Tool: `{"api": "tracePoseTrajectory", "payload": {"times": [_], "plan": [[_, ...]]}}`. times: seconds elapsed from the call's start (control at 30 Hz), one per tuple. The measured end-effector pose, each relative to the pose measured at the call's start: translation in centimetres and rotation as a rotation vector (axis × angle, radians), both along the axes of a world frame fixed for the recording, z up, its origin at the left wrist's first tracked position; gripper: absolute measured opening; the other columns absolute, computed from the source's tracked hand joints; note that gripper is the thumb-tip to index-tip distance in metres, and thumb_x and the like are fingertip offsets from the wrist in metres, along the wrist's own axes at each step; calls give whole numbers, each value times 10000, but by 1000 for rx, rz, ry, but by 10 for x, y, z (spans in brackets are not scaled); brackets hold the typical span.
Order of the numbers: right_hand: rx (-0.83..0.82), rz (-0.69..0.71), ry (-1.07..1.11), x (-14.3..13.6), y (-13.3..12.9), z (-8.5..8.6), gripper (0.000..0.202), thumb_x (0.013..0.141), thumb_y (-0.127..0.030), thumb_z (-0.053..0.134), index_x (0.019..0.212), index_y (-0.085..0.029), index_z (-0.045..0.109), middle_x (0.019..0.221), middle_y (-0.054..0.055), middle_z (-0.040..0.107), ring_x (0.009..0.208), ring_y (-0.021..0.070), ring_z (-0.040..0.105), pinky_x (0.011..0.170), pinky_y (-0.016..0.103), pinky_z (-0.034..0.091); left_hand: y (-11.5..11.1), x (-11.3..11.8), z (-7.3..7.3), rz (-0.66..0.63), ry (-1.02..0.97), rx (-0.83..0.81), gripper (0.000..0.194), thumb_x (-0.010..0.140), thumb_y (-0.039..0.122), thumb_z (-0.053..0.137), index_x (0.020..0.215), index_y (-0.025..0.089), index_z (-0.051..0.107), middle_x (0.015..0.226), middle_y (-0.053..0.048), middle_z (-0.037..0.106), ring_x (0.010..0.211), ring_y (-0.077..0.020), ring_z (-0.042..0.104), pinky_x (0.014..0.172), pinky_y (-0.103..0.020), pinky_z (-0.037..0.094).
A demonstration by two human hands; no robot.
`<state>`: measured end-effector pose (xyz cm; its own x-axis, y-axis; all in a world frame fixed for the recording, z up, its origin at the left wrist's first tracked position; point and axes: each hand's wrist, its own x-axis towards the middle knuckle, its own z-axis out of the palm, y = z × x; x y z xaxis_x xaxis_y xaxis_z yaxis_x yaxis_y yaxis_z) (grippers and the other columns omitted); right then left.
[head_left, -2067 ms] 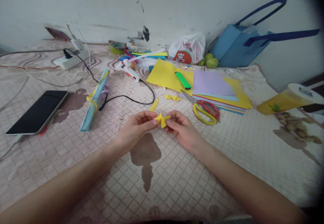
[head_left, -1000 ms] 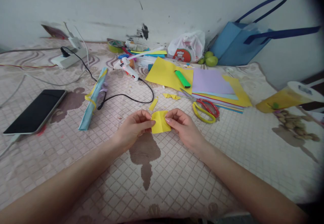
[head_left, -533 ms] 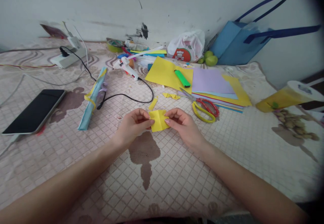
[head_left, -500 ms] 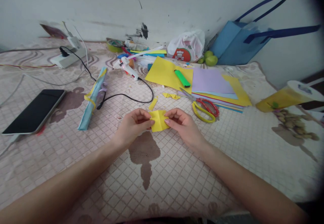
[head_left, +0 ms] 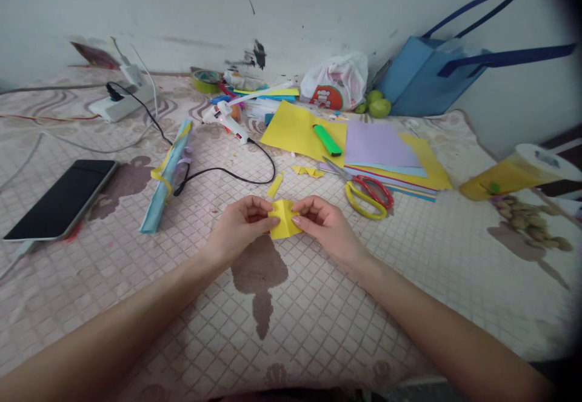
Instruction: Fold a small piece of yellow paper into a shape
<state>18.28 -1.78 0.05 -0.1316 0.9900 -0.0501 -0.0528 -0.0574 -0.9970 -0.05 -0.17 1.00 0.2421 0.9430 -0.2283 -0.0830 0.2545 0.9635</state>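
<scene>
A small yellow piece of paper [head_left: 284, 223], creased down its middle, is held up between both hands over the tablecloth. Its left edge is pinched by the thumb and fingers of my left hand [head_left: 243, 223]. My right hand [head_left: 325, 223] pinches the right edge the same way. Just beyond the fingers lie a narrow yellow paper strip [head_left: 275, 184] and a zigzag-cut yellow scrap [head_left: 307, 172]. Scissors [head_left: 367, 197] with red and yellow handles rest beyond my right hand, their blades spread a little.
A glue gun [head_left: 233, 128] trails its black cord across the cloth. Left are a light-blue paper roll [head_left: 159, 199] and a phone [head_left: 61, 199]. Coloured sheets [head_left: 382, 144] and a green cutter [head_left: 327, 140] lie behind. A blue bag [head_left: 422, 74] stands back right, a tape roll [head_left: 513, 171] at right.
The creased yellow paper has shifted very slightly, its fold standing out more, and the hands are a touch closer together. Both hands keep their pinch; the other things stay put.
</scene>
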Motion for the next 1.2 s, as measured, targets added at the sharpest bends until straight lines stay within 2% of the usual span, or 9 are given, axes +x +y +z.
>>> {"api": "tracePoseTrajectory", "payload": {"times": [0.17, 0.37, 0.57, 0.8, 0.97, 1.07, 1.2], "plan": [[70, 11, -91, 2, 1, -3, 103, 761, -239, 679, 853, -226, 634, 792, -5, 608, 734, 135, 557, 677, 284, 461, 0, -1, 0, 2, 14, 39, 215, 665, 199, 755, 755, 162, 564, 677, 28, 621, 593, -94, 582, 557, -210, 467], [104, 2, -127, 4, 2, -5, 86, 767, -247, 671, 850, -236, 651, 802, 3, 631, 729, 145, 573, 676, 301, 477, 0, -2, -3, -75, -14, 65, 212, 661, 167, 746, 832, 169, 619, 752, 3, 674, 684, -122, 634, 621, -226, 482], [115, 3, -163, 3, 2, -5, 74, 765, -231, 666, 839, -234, 665, 794, 8, 654, 721, 150, 597, 678, 312, 489, 1, -2, -5, -62, 13, 49, 215, 647, 172, 755, 834, 169, 648, 757, -5, 683, 719, -138, 650, 663, -246, 498], [231, -11, -309, 2, -1, -2, 78, 810, -203, 624, 859, -240, 673, 847, 16, 680, 772, 168, 620, 713, 330, 486, 1, -2, -2, -67, 54, 41, 180, 669, 179, 749, 828, 173, 664, 771, -12, 693, 673, -122, 630, 602, -223, 479], [383, -10, -459, 4, -2, 1, 107, 844, -181, 590, 843, -246, 675, 843, 26, 625, 787, 169, 587, 645, 301, 454, 2, -3, -2, -77, 77, 47, 174, 670, 175, 750, 825, 178, 670, 728, 2, 679, 620, -109, 604, 562, -215, 455], [407, -31, -470, 5, -1, 0, 103, 832, -165, 601, 831, -238, 673, 884, 34, 573, 800, 163, 573, 609, 282, 448, 2, -4, -3, -91, 142, 65, 189, 672, 200, 751, 840, 172, 668, 683, 9, 661, 592, -104, 586, 544, -212, 439], [409, -4, -464, 4, 0, -2, 105, 819, -133, 600, 830, -218, 661, 865, 33, 583, 807, 160, 578, 618, 277, 459, 2, -4, -4, -118, 145, 69, 196, 685, 203, 731, 858, 156, 652, 763, -3, 676, 666, -111, 610, 587, -211, 462]]}}
